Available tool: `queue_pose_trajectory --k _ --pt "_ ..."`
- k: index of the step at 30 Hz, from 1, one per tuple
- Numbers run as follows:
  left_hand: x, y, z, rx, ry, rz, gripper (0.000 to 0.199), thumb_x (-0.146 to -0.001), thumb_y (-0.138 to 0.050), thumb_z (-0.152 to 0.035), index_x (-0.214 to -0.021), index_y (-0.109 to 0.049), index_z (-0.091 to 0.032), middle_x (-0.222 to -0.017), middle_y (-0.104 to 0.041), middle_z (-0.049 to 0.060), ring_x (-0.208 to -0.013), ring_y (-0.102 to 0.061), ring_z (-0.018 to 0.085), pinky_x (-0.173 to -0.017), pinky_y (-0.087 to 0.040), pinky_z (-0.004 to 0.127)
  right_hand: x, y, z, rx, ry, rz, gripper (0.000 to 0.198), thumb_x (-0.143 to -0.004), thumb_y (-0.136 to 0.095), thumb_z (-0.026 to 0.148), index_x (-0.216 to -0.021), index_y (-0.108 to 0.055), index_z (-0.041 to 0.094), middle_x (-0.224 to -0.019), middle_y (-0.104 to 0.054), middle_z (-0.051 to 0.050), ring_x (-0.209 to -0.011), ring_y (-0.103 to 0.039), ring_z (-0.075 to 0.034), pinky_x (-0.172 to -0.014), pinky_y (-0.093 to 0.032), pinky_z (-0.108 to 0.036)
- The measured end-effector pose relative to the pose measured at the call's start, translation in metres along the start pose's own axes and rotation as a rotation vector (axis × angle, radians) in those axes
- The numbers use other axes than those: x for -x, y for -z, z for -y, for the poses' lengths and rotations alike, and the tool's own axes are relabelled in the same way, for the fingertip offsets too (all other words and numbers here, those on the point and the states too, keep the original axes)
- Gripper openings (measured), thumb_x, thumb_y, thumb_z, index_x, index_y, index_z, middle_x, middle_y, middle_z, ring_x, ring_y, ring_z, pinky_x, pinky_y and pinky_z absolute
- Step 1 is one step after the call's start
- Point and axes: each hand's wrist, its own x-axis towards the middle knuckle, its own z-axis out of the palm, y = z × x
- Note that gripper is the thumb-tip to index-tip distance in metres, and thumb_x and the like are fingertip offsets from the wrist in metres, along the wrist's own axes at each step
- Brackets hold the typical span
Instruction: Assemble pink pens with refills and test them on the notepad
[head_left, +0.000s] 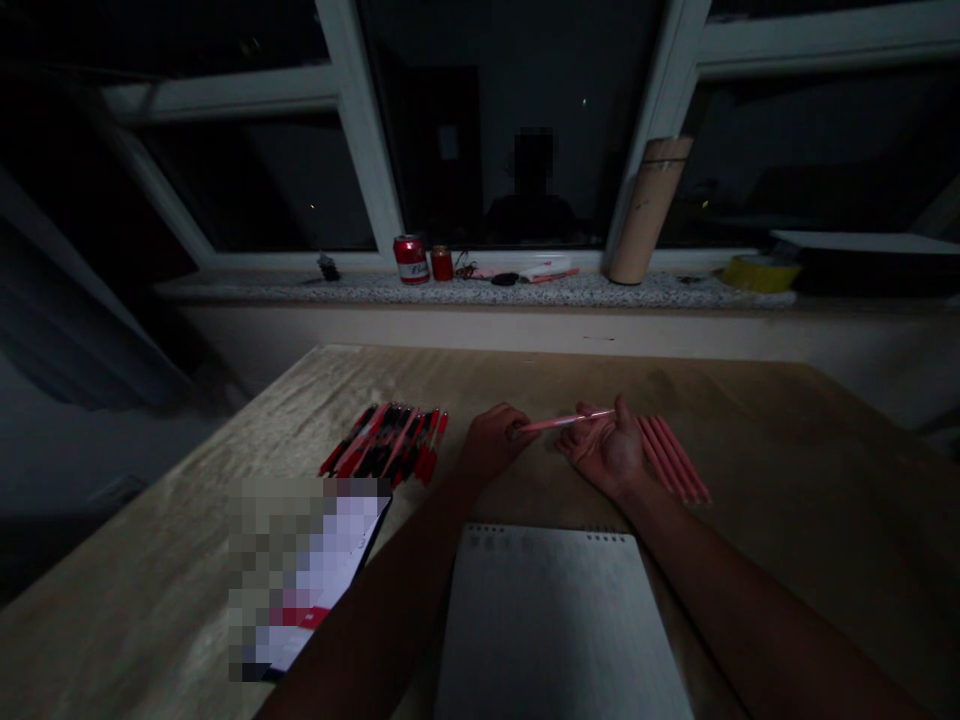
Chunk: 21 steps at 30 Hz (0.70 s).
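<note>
My left hand [495,440] is closed around the left end of a pink pen [559,423], which points to the right just above the table. My right hand [606,447] is palm up, its fingers loosely curled and its thumb apart. The pen's far end reaches across those fingers toward the thumb; whether they touch it I cannot tell. Beside my right hand, several pink pens [673,460] lie in a neat slanted row. To the left of my left hand is a spread of red, black and pink pens [386,442].
A spiral notebook [555,620] lies between my forearms. Left of it is a lit phone or tablet [337,560], partly blurred out. On the windowsill [360,290] stand a red can [411,260], a small red jar [442,264], a tall tan cylinder [649,212] and a yellow tape roll [759,274].
</note>
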Motion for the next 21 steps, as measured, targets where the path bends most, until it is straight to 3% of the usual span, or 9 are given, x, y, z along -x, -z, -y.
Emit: queue_pose_trajectory --k 12,18,21 --pt "0.0003 0.0017 -0.0015 -0.004 0.010 0.024 0.026 -0.078 -0.061 -0.040 -0.074 -0.062 -0.015 -0.068 -0.057 0.001 -0.060 -0.050 0.009 -0.057 -0.038 0.021 -0.0002 -0.0016 0.0004 -0.005 -0.021 -0.011 0.049 -0.086 -0.033 0.060 -0.063 -0.051 0.021 -0.043 -0.048 0.003 -0.043 -0.048 -0.014 -0.053 -0.044 -0.031" --pt "0.0008 0.0016 -0.0010 -0.008 0.011 0.017 0.025 -0.078 -0.061 -0.039 -0.075 -0.061 -0.015 -0.069 -0.058 0.001 -0.061 -0.049 0.009 -0.058 -0.038 0.021 0.0007 -0.0035 0.0014 0.103 -0.007 -0.029 0.049 -0.082 -0.039 0.065 -0.067 -0.055 0.021 -0.040 -0.049 0.003 -0.040 -0.050 -0.015 -0.052 -0.045 -0.030" --pt "0.0008 0.0013 -0.0013 -0.011 0.002 0.023 0.024 -0.078 -0.061 -0.039 -0.076 -0.061 -0.015 -0.071 -0.058 0.001 -0.061 -0.049 0.009 -0.058 -0.037 0.021 -0.0007 -0.0014 -0.0049 0.269 -0.016 -0.042 0.043 -0.079 -0.050 0.059 -0.075 -0.060 0.018 -0.042 -0.055 0.001 -0.038 -0.051 -0.014 -0.045 -0.043 -0.028"
